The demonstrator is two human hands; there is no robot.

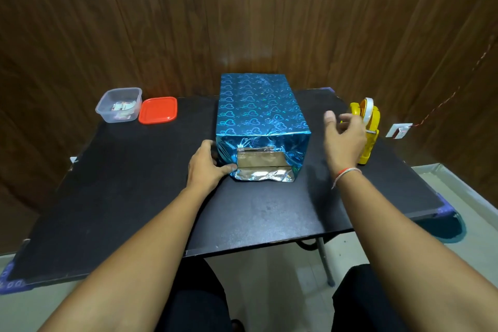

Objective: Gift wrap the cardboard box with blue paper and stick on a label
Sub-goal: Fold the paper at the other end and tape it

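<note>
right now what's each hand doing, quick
left hand: holds the wrapped box at its near left corner.
right hand: open, holding nothing, near the tape dispenser.

One camera on the person's head looks forward and down, close over a black table [134, 197] by a wooden wall [242, 8].

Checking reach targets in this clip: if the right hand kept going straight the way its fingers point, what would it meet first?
Most likely the yellow tape dispenser. The right hand is open, fingers aimed up and right at it, and already overlaps it in view. Depth is unclear, so it may be touching it already.
</note>
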